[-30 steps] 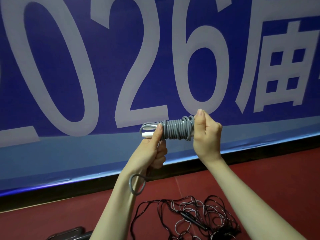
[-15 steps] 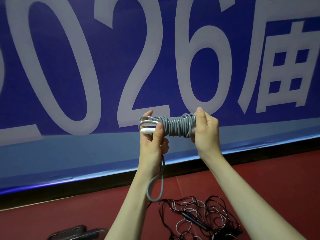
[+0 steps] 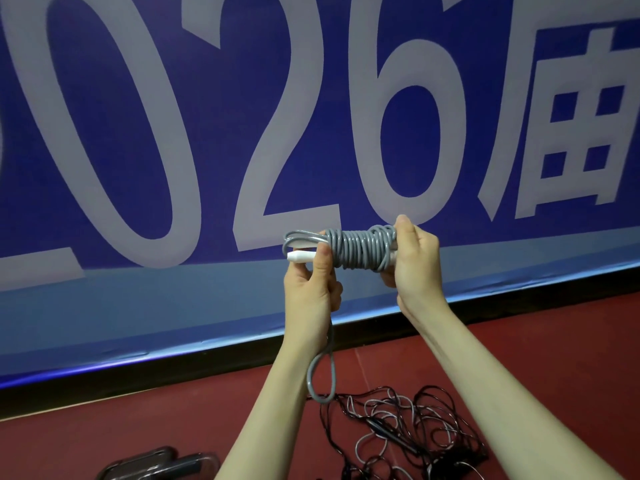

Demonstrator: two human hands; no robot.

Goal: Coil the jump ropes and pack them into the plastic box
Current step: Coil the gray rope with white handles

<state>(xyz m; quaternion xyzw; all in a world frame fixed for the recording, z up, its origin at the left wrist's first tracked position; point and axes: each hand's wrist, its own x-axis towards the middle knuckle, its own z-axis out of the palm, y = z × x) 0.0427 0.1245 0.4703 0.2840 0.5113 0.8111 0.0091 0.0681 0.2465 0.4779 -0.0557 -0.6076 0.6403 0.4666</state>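
I hold a grey jump rope (image 3: 363, 249) up in front of the blue banner, wound in tight turns around its white handles. My left hand (image 3: 311, 289) pinches the bundle's left end, thumb on a white handle tip (image 3: 299, 255). My right hand (image 3: 415, 268) grips the right end of the coil. A loose grey loop (image 3: 320, 379) of the same rope hangs down beside my left wrist. A tangle of black and pale jump ropes (image 3: 412, 434) lies on the red floor below. Part of the clear plastic box (image 3: 162, 464) shows at the bottom left edge.
A large blue banner (image 3: 207, 133) with pale numerals fills the wall ahead, with a black baseboard (image 3: 173, 368) under it. Red floor (image 3: 554, 358) stretches to the right of my arms.
The hanging loop has dropped lower and grown longer along my left wrist. My left hand has turned more upright under the bundle. The coil stays at about the same height.
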